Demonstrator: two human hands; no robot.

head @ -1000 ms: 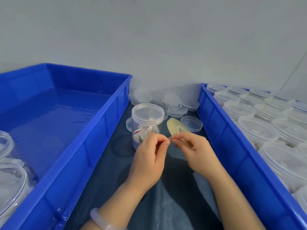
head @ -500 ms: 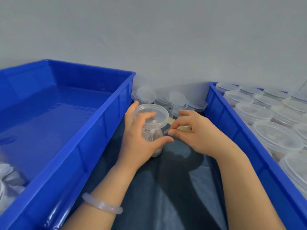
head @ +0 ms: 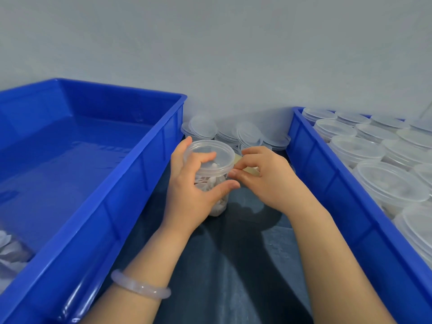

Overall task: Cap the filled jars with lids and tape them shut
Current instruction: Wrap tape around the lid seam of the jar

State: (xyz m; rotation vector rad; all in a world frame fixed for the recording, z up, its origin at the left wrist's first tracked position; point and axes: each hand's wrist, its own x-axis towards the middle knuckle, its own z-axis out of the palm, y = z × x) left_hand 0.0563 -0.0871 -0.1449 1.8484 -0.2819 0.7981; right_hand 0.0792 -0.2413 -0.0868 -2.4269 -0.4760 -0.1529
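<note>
A clear plastic jar point(head: 216, 183) with pale contents stands on the dark mat between two blue crates, capped with a clear lid point(head: 210, 155). My left hand point(head: 191, 190) grips the jar, forefinger on the lid and thumb across the front. My right hand point(head: 264, 176) pinches something small at the lid's right rim, most likely a strip of clear tape, too thin to make out. A yellowish tape roll point(head: 251, 169) lies partly hidden behind my right hand.
A large blue crate point(head: 98, 206) stands at left, with capped jars point(head: 9, 249) in its near corner. Another blue crate point(head: 332, 183) at right holds several capped jars point(head: 385, 181). Loose clear lids point(head: 233, 134) are piled against the wall behind the jar.
A second ago both hands pinched tape in front of the jar. My left hand then gripped the jar, and my right hand brought its pinch to the lid's rim.
</note>
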